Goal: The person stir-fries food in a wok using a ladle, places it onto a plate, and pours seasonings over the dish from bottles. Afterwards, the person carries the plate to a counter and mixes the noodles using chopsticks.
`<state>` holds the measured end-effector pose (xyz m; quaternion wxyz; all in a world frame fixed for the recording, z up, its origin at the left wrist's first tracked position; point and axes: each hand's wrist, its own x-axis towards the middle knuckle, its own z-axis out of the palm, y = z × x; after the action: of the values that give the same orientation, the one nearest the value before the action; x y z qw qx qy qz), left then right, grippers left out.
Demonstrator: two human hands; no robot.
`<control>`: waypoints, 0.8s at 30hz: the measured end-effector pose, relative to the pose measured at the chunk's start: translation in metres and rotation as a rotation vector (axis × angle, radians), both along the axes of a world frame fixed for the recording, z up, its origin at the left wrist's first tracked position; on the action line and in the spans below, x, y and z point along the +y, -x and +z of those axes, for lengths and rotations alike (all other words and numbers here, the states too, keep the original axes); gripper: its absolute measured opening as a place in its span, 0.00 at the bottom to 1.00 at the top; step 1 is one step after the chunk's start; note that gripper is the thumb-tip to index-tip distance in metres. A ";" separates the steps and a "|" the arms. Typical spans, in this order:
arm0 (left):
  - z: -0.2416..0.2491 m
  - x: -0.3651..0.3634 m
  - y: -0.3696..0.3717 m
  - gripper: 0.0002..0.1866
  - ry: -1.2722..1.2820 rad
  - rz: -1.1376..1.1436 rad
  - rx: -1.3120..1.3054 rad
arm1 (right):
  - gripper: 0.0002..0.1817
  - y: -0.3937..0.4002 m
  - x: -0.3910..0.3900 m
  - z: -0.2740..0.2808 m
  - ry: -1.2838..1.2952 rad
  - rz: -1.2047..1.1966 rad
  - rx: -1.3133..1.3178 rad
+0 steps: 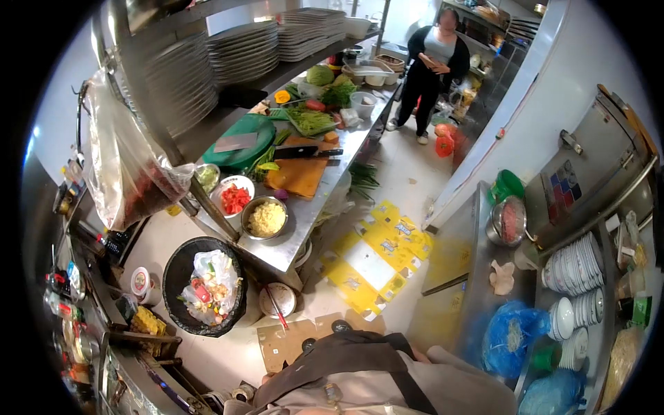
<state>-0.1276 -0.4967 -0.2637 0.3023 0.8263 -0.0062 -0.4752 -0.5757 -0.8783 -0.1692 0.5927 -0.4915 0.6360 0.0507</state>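
Note:
Neither my left hand nor my right hand can be made out; only my grey clothing and dark apron (325,366) show at the bottom. Small skin-toned patches beside the apron are too little to identify. On the steel counter (280,249) ahead, a metal bowl (266,218) of yellow pieces stands near the corner, beside a white bowl of red pieces (235,198). A cleaver (297,151) lies on a wooden cutting board (299,173). Another blade (235,142) rests on the round green board (252,128).
A lined bin (171,294) with waste stands left of the counter. Flattened yellow cardboard (339,271) lies on the floor. Another person (439,52) stands at the back holding something. Stacked bowls (577,266) and a blue bag (508,339) are at right; plates (245,55) fill the shelf.

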 end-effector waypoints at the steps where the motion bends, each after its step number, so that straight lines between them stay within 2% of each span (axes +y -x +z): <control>1: 0.004 0.000 0.003 0.14 -0.002 0.010 -0.004 | 0.12 0.000 -0.004 -0.002 -0.002 0.009 -0.001; 7: 0.034 -0.028 0.011 0.16 -0.002 0.088 -0.074 | 0.12 -0.005 -0.051 -0.013 -0.012 0.120 0.006; 9: 0.046 -0.040 0.021 0.15 -0.057 0.042 -0.168 | 0.12 -0.014 -0.072 -0.016 -0.009 0.182 0.000; 11: 0.020 -0.039 0.026 0.14 -0.042 -0.038 -0.231 | 0.12 -0.027 -0.100 -0.019 -0.003 0.254 -0.011; 13: -0.002 -0.034 0.042 0.14 -0.033 -0.268 -0.444 | 0.12 -0.058 -0.132 -0.020 -0.007 0.371 -0.026; 14: -0.001 -0.038 0.050 0.16 -0.029 -0.094 -0.223 | 0.12 -0.078 -0.149 -0.022 -0.014 0.441 -0.038; 15: 0.111 -0.073 0.063 0.20 -0.137 0.115 -0.087 | 0.12 -0.103 -0.168 -0.029 -0.025 0.512 -0.052; 16: 0.084 -0.059 0.079 0.23 -0.070 0.021 -0.268 | 0.12 -0.133 -0.179 -0.030 -0.046 0.577 -0.069; 18: 0.102 -0.062 0.104 0.19 -0.014 0.296 -0.183 | 0.12 -0.189 -0.200 -0.035 -0.081 0.707 -0.092; 20: 0.096 -0.045 0.125 0.17 -0.052 0.297 -0.365 | 0.12 -0.240 -0.208 -0.033 -0.108 0.829 -0.104; 22: 0.098 -0.031 0.159 0.16 -0.063 0.507 -0.274 | 0.12 -0.278 -0.207 -0.034 -0.130 0.938 -0.104; 24: 0.085 -0.003 0.197 0.16 -0.144 0.542 -0.278 | 0.12 -0.300 -0.190 -0.033 -0.145 0.975 -0.116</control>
<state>-0.3242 -0.4995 -0.1788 0.3548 0.8743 0.2066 -0.2589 -0.2754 -1.0682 -0.2024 0.5673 -0.6912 0.2928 0.3387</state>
